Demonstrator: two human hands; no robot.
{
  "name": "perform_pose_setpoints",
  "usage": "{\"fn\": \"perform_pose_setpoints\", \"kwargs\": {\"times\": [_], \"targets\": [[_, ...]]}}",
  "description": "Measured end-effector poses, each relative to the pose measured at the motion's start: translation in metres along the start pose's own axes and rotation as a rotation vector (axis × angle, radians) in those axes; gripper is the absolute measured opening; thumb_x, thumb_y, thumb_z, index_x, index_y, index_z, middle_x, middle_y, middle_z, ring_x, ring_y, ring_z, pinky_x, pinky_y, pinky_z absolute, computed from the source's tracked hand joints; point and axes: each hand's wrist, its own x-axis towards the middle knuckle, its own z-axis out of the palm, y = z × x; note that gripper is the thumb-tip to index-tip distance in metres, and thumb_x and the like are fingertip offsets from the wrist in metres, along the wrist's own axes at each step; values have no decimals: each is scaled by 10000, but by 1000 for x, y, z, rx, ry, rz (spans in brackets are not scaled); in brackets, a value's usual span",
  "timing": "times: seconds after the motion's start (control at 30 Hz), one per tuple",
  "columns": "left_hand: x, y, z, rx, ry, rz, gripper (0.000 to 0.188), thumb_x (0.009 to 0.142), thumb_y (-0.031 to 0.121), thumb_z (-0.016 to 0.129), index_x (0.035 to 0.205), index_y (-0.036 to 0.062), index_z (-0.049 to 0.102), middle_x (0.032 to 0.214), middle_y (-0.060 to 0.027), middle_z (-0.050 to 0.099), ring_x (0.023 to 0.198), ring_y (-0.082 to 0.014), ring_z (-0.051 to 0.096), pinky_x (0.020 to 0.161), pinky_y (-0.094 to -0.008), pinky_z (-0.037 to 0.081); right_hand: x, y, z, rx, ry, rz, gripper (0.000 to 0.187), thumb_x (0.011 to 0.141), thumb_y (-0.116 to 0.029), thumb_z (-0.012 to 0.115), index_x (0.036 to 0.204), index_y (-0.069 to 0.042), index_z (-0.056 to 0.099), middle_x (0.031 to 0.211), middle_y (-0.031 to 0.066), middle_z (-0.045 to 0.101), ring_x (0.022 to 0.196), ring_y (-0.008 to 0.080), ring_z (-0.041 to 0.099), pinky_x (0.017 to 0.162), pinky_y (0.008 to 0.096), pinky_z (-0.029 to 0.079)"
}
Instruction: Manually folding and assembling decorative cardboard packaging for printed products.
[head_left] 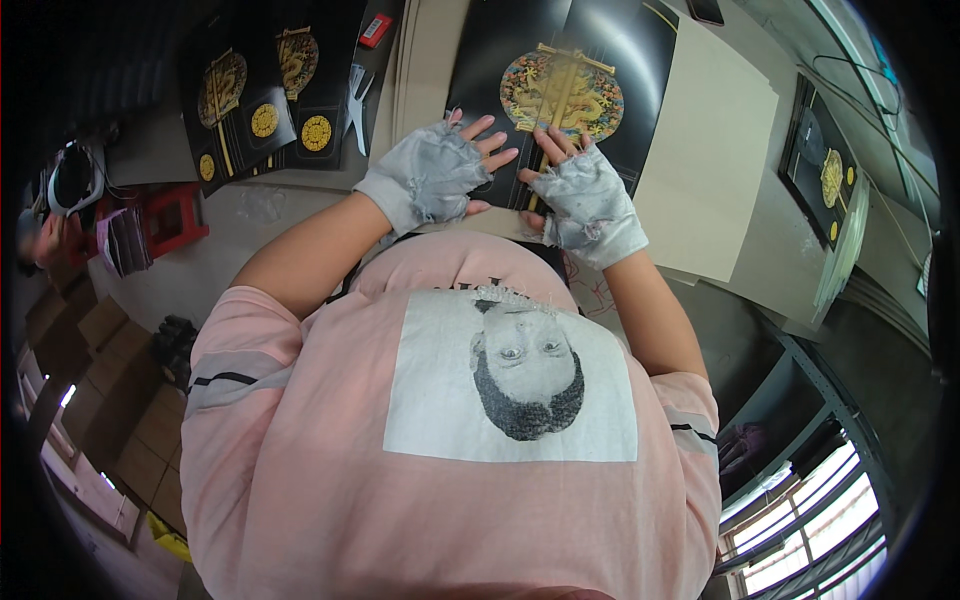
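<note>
Both gloved hands lie flat, fingers spread, gripping nothing: left hand (pixel 432 172) and right hand (pixel 590 200) press the black printed sheet (pixel 590 60) onto the worktop (pixel 720 150). Finished-looking sheets (pixel 270 90) wait left; pressing seems unfinished.

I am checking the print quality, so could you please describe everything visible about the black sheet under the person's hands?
The black sheet is glossy, flat card or paper lying on pale cardboard on the table. A round gold and multicoloured ornamental emblem with a gold vertical bar sits at its centre, and a fold line appears to run down the middle. The gloved left hand and right hand press on its near edge.
</note>
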Motion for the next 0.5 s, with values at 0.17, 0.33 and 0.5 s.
{"fn": "perform_pose_setpoints", "kwargs": {"times": [0.17, 0.33, 0.5], "targets": [[1, 0, -2, 1, -17, 3, 825, 945, 666, 546, 1582, 154, 439, 1638, -82, 436, 1565, -320, 303, 1287, -551, 179, -1, -2, -3, -25, 8, 8, 545, 820, -496, 709, 1301, -240, 732, 1576, 180, 500, 1509, 316, 417, 1268, 539, 246], [0, 1, 1, 15, -3, -3, 828, 940, 667, 552, 1582, 155, 438, 1633, -89, 443, 1560, -323, 311, 1284, -550, 185, 0, -3, -5, -42, -22, 25, 572, 829, -505, 706, 1335, -240, 715, 1576, 180, 501, 1508, 316, 417, 1263, 538, 253], [0, 3, -12, -42, 32, -12, 835, 936, 659, 561, 1584, 149, 433, 1593, -88, 485, 1525, -308, 366, 1279, -535, 206, -1, -2, -1, -81, -15, 22, 602, 833, -529, 686, 1356, -231, 701, 1577, 176, 501, 1502, 322, 422, 1263, 543, 250]]}}
